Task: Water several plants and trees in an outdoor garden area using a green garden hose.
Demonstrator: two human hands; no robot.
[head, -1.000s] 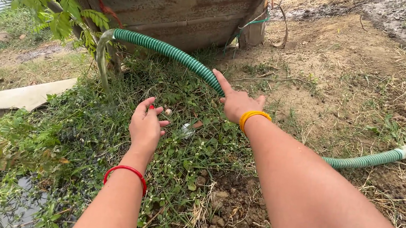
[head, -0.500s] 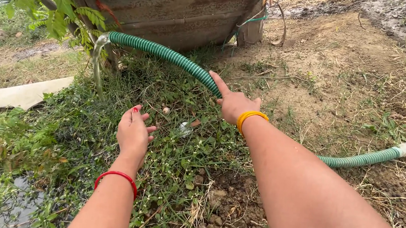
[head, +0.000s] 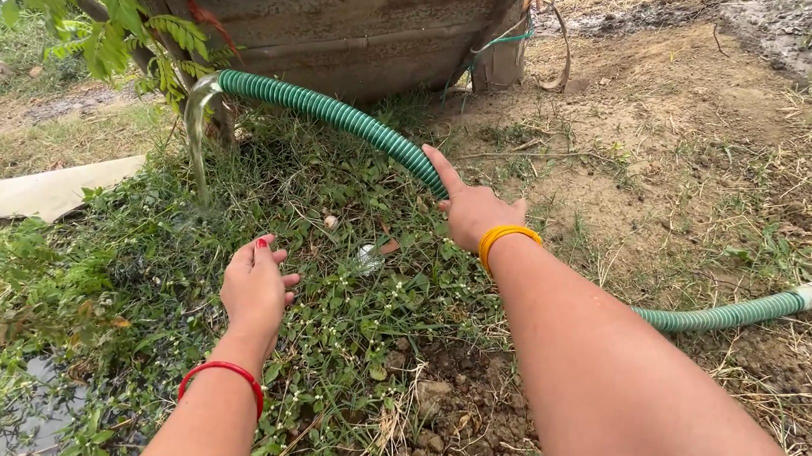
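The ground (head: 696, 148) is bare soil with low weeds (head: 343, 252). A green corrugated hose (head: 337, 115) lies across it. A pale flat board (head: 28, 193) rests at left.

We count one green hose (head: 357, 124) under our right hand (head: 473, 211), two bangles, one red (head: 224, 373), one orange (head: 509, 237).

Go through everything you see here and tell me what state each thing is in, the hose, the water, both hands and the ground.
Green hose: raised off the ground, bent, water pouring from its end.
Water stream: falling onto the weeds.
Right hand: gripping the hose, forefinger stretched along it.
Left hand: open, empty, hovering above the weeds.
Weeds: green, low, thick.
Puddle: standing water at lower left.
Soil: loose, clumpy, bare.
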